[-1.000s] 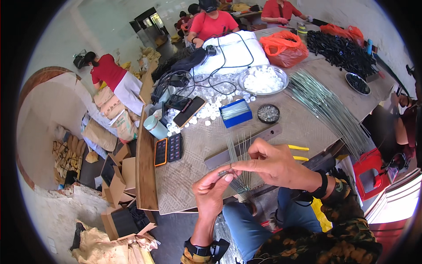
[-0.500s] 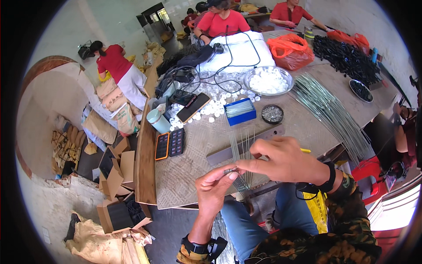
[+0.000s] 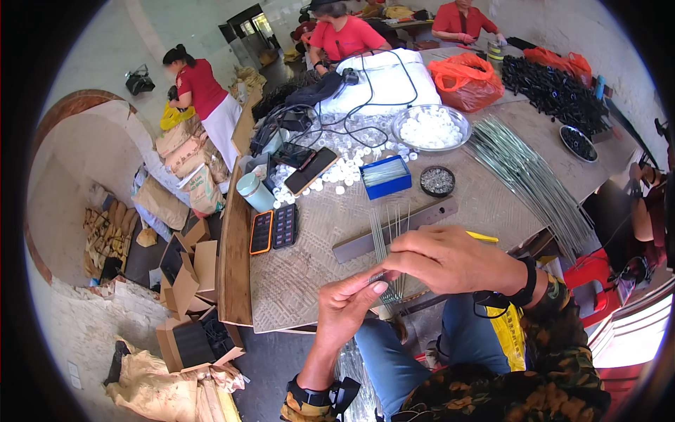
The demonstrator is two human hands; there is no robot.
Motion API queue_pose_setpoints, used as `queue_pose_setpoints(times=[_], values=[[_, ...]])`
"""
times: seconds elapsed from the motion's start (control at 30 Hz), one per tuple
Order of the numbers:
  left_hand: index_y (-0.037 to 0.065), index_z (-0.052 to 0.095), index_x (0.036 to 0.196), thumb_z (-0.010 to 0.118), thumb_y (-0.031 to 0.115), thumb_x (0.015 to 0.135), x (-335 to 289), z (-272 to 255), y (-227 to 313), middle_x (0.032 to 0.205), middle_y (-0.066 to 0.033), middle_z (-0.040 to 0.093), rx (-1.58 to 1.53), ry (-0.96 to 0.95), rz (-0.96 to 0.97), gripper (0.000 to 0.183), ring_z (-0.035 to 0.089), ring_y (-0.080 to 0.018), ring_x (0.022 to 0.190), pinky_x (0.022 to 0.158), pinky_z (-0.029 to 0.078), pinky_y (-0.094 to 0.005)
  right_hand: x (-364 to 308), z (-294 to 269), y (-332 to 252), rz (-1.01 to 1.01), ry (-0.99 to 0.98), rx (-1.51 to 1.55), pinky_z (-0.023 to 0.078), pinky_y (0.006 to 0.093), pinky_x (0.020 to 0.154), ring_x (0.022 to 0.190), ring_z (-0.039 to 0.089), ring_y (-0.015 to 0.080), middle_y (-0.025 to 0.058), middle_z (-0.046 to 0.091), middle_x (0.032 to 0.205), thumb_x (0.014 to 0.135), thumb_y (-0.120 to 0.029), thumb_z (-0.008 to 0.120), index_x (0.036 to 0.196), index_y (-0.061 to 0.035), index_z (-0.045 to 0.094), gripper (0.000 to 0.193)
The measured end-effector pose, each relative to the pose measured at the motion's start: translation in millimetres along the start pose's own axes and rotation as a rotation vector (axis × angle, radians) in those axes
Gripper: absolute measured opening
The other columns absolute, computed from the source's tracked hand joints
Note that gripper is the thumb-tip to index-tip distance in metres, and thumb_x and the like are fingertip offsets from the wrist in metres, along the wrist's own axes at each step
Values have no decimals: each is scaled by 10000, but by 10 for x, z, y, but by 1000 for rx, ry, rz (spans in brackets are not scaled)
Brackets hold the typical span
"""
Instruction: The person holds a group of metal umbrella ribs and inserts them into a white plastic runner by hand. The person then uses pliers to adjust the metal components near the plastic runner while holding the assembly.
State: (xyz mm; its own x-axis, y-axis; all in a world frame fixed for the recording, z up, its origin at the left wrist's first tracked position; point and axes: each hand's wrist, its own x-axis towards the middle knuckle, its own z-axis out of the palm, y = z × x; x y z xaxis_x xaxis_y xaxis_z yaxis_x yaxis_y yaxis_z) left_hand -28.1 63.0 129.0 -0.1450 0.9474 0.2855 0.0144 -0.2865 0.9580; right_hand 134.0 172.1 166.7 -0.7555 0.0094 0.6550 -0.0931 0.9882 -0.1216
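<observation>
Both of my hands meet above the near edge of the table. My left hand [image 3: 346, 304] is closed, pinching a small dark, ribbed metal piece [image 3: 377, 277] between thumb and fingers. Over it bends my right hand [image 3: 439, 259], its fingers pressed together at the left fingertips; what they hold, if anything, is hidden. Several thin metal rods [image 3: 378, 235] lie beside and under my hands, reaching past the table edge. Behind the rods lies a flat grey metal bar [image 3: 351, 247] with holes near its end. Whether the ribbed piece joins the rods cannot be seen.
Beyond the bar stand a blue box [image 3: 388, 184] of thin rods and a round dark dish [image 3: 436, 181] of small pieces. A long rod bundle [image 3: 527, 179] lies right. White caps fill a metal bowl [image 3: 430, 126]. Phones and an orange-edged case [image 3: 261, 232] lie left. Co-workers sit opposite.
My right hand has drawn its fingers in, covering the left fingertips and more of the ribbed piece. At the far left, a standing co-worker has straightened up.
</observation>
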Motion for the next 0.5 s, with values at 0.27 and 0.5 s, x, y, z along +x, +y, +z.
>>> queue_pose_setpoints(times=[0.27, 0.5], values=[[16, 646, 925, 689, 122, 704, 19, -155, -202, 854, -70, 639, 518, -217, 45, 249, 595, -201, 776, 755, 470, -328, 163, 143, -86, -61, -106, 80, 453, 322, 520, 623, 538, 231, 91, 413, 792, 697, -117, 567, 834, 0, 477, 202], [139, 410, 1260, 626, 398, 700, 62, -250, -797, 1293, -78, 407, 916, -559, 109, 653, 329, -265, 1224, 1025, 235, -440, 126, 201, -98, -69, -91, 88, 443, 300, 472, 595, 514, 193, 72, 396, 750, 677, -114, 554, 715, 2, 452, 159]])
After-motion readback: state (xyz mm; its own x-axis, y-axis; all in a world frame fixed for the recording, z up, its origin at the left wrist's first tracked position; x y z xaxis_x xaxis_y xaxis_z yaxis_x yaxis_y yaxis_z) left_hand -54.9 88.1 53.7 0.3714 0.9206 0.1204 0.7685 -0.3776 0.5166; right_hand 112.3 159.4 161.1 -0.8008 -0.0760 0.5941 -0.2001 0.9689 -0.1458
